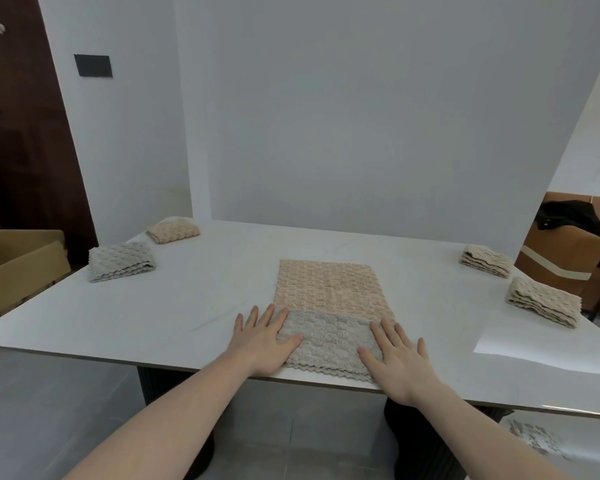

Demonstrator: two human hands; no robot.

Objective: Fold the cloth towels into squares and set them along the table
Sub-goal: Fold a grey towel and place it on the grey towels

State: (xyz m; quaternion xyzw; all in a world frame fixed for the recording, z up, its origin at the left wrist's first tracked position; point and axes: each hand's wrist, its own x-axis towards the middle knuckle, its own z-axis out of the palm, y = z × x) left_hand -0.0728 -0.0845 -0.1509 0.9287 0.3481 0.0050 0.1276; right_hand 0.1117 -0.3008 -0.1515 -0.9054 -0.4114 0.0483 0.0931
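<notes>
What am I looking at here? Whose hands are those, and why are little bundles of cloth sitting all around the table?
This is one picture from a camera worn on a person's head, looking down at their own hands. No robot here. The left hand and right hand lie flat with straight fingers, pressing a towel on the white table. Its near end is folded over, showing a grey side; the rest is peach. Nothing is gripped. The bundles are towels already folded: two at the left, two at the right.
</notes>
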